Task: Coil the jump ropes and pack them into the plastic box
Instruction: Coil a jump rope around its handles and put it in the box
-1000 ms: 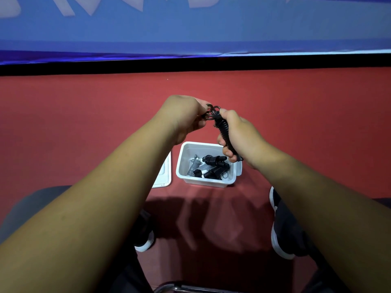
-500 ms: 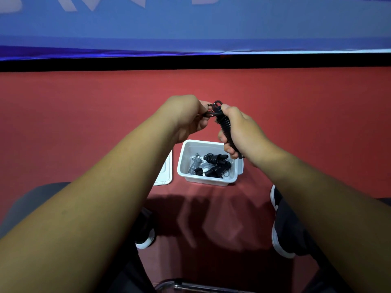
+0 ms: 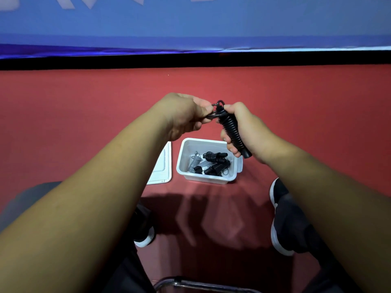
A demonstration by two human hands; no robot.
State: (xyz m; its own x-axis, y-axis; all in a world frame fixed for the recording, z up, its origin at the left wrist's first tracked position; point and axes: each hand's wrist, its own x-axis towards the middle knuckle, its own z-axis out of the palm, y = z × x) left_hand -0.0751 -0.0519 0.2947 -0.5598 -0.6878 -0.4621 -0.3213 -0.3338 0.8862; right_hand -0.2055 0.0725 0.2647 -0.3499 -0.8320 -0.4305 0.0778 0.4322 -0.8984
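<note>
Only one cam here, wide-angle, strapped to my head, aimed forward and down along my forearms. My left hand (image 3: 186, 115) and right hand (image 3: 247, 127), gripping the jump rope (image 3: 231, 130), sit close, mid-frame; red floor (image 3: 84, 102) runs to the blue banner (image 3: 190, 22) up top.

Red floor (image 3: 296, 98), matte, fills most of the view. At its far edge a black strip (image 3: 190, 60) runs L to R, w/ a blue wall panel (image 3: 190, 22) just above. Pale shapes (image 3: 69, 1) along the panel's top, cut off by frame. Light dim; dark shadows (image 3: 201, 208) on floor, bottom centre. Bent metal tube (image 3: 190, 283) at bottom edge.
</note>
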